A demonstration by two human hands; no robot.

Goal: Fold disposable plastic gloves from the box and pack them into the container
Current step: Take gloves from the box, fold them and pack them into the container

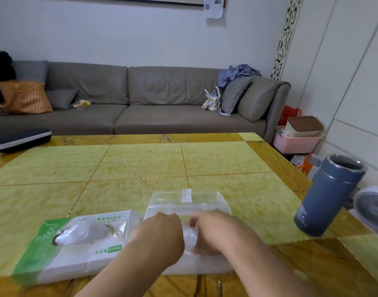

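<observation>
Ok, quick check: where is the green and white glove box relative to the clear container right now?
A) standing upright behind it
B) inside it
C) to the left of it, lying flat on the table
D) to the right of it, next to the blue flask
C: the glove box lies flat on the table, left of the clear container, while the blue flask stands far right.
</observation>
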